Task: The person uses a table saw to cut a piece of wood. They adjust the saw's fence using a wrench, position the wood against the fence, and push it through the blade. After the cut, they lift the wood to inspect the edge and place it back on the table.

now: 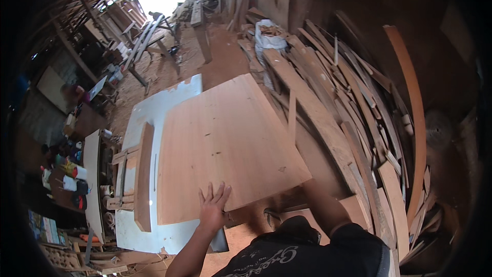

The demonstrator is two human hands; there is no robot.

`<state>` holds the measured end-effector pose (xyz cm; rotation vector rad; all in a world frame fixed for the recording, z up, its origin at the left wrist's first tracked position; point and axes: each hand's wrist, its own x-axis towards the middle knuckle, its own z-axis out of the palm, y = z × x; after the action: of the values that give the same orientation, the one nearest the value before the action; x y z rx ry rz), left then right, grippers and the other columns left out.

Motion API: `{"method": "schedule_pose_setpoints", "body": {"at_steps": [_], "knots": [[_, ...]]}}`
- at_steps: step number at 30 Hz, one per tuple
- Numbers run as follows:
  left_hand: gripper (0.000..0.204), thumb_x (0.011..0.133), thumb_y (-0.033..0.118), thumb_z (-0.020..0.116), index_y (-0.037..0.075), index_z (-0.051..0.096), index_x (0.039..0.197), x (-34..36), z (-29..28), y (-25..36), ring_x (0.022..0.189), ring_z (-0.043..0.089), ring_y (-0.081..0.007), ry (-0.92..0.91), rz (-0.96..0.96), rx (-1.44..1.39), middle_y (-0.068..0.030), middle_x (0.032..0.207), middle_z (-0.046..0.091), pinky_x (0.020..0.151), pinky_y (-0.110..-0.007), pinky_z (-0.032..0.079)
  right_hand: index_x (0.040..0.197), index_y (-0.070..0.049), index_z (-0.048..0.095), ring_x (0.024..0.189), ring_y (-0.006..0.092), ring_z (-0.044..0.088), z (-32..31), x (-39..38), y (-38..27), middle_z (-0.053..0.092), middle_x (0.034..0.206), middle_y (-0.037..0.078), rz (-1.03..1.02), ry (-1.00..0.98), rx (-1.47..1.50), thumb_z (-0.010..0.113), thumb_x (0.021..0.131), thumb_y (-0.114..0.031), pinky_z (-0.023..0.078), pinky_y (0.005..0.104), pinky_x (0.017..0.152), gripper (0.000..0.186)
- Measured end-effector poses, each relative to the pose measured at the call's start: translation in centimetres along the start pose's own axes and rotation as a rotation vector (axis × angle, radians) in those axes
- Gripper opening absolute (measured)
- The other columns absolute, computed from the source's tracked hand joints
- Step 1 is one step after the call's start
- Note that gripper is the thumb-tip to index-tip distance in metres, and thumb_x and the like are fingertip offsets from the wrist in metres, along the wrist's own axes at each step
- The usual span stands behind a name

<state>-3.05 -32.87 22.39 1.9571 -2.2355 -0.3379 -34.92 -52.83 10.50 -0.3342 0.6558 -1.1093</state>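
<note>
A large reddish-brown wooden sheet, probably plywood, lies over a pale blue-white board. My left hand rests flat on the sheet's near edge with its fingers spread. At the sheet's near right corner is my right hand, which reaches in at the edge; its fingers are hidden under the sheet. To the left, a thick wooden plank stands beside the sheet on the pale board. Next to that plank lies a wooden frame-like piece with a dark metal bar.
Long timber offcuts are heaped along the right side. A white sack of wood scraps stands behind them. Trestles and a beam are farther back. A person is at the far left, near a cluttered table.
</note>
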Motion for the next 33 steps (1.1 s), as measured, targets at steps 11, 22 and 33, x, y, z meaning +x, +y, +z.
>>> {"method": "schedule_pose_setpoints", "body": {"at_steps": [11, 22, 33], "knots": [[0.09, 0.066, 0.003, 0.089, 0.016, 0.067, 0.152, -1.0, -2.0, 1.4, 0.158, 0.043, -0.0479, 0.153, 0.03, -0.127, -0.012, 0.162, 0.061, 0.131, -0.074, 0.018, 0.158, 0.002, 0.052, 0.101, 0.0227, 0.076, -4.5, -4.9, -12.7, 0.078, 0.11, 0.015, 0.013, 0.284, -1.012, 0.063, 0.112, -0.024, 0.062, 0.0388, 0.083, 0.054], [0.082, 0.071, -0.007, 0.082, 0.01, 0.069, 0.15, -1.3, -7.0, 4.1, 0.156, 0.046, -0.0493, 0.381, -0.009, -0.434, -0.0173, 0.156, 0.065, 0.131, -0.069, 0.022, 0.158, -0.016, 0.05, 0.113, 0.0433, 0.074, -16.3, -35.2, -50.1, 0.075, 0.128, 0.016, -0.402, 1.719, -2.224, 0.078, 0.098, -0.042, 0.058, 0.0615, 0.093, 0.071], [0.081, 0.082, -0.019, 0.065, 0.003, 0.058, 0.16, -4.1, -14.2, 7.2, 0.139, 0.063, -0.0287, 0.642, -0.267, -0.823, -0.015, 0.159, 0.063, 0.115, -0.04, 0.049, 0.142, -0.006, 0.071, 0.127, 0.0285, 0.069, 3.1, -6.7, 3.4, 0.073, 0.138, 0.013, 0.194, -0.367, -1.055, 0.061, 0.113, -0.033, 0.054, 0.0447, 0.11, 0.04]]}}
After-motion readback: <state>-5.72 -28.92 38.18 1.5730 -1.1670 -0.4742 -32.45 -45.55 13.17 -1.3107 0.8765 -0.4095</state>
